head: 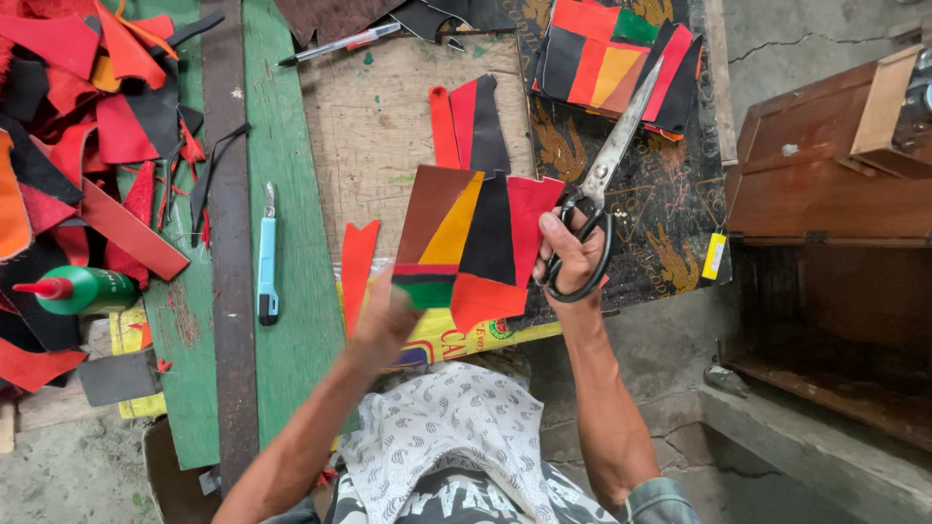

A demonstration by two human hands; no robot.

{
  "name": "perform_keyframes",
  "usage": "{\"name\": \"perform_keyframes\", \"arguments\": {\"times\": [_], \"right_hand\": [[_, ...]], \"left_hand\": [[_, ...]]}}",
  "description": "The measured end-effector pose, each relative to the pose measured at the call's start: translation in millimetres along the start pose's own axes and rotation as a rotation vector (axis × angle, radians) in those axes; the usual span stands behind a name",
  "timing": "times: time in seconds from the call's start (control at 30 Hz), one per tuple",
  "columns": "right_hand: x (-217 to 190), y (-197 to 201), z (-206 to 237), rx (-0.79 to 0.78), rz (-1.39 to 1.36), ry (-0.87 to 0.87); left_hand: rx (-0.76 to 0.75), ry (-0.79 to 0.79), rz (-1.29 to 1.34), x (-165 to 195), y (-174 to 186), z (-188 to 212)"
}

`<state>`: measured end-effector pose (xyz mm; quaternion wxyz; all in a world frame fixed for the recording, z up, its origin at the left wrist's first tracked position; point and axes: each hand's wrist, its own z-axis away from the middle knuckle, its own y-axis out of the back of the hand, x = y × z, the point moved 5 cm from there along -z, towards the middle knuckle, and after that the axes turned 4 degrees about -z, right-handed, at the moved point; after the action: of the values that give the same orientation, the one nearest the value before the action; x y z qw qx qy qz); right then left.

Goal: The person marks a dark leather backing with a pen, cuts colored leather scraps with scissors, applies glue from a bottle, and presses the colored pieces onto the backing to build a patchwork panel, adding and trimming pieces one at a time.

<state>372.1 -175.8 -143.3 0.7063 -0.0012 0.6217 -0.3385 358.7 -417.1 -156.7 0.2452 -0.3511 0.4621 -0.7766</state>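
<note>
One view only, from the head, looking almost straight down and close over the forearms; the left hand [383, 325] sits low of centre, the right hand [571, 254] beside it; the wooden board [374, 116] lies beyond them; the concrete floor [670, 335] below the right hand.

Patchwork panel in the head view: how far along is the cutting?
Done: a stack of finished-looking multicoloured panels lies at the top of the board. In hand: the left hand holds one patchwork panel up by its lower edge, while the right hand grips the scissors, blades apparently shut and pointing away at its right edge. Left: the panel's top edge looks uneven; loose red strips and a scrap pile remain.
</note>
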Motion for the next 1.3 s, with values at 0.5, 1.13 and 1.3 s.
{"name": "perform_keyframes", "arguments": {"times": [0.5,1.13,1.3], "right_hand": [[22,-22,24,-0.114,0.118,-0.153],[44,-42,106,-0.442,0.449,-0.259],[52,-48,112,-0.418,0.572,-0.272]], "left_hand": [[-0.433,-0.09,-1.645,58,-104,-82],[-0.296,-0.071,-1.626,97,-76,-95],[-0.308,-0.139,-1.642,97,-75,-92]]}}
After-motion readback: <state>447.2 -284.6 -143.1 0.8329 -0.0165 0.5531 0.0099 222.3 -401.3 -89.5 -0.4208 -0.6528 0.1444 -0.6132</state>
